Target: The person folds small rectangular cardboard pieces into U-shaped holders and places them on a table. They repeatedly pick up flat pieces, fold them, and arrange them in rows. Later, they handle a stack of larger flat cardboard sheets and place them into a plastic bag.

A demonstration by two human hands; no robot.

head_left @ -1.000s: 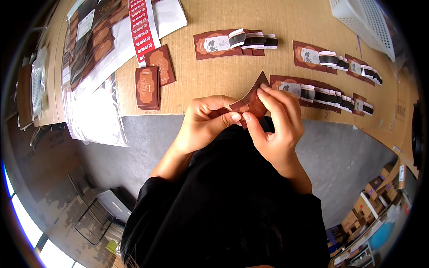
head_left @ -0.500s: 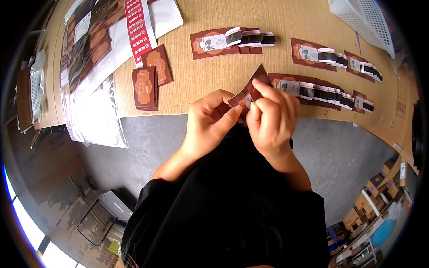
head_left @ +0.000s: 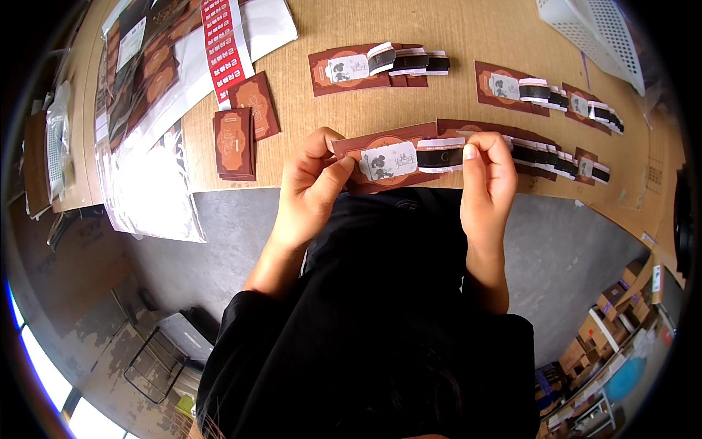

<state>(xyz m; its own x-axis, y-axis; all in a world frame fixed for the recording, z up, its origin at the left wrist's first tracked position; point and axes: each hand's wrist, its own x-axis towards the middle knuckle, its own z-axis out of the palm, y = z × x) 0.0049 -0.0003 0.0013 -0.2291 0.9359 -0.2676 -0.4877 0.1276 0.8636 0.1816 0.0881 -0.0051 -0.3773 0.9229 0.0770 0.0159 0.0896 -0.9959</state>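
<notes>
A brown card with a pale printed panel is held open and nearly flat at the table's front edge, facing me. My left hand pinches its left end between thumb and fingers. Along the card's right part runs a black strip with pale edges. My right hand pinches the right end of this strip between thumb and forefinger. Just behind and to the right, a row of overlapping brown cards with similar black strips lies on the table, partly hidden by my right hand.
More brown cards with strips lie in a far middle group and a far right group. At left are a stack of folded brown cards, a red sticker sheet and plastic-wrapped sheets. A white perforated basket stands far right.
The card was bent and tilted up between my close-set hands. Now it is spread out, showing its panel and black strip, and my hands have moved apart, the right one rightward.
</notes>
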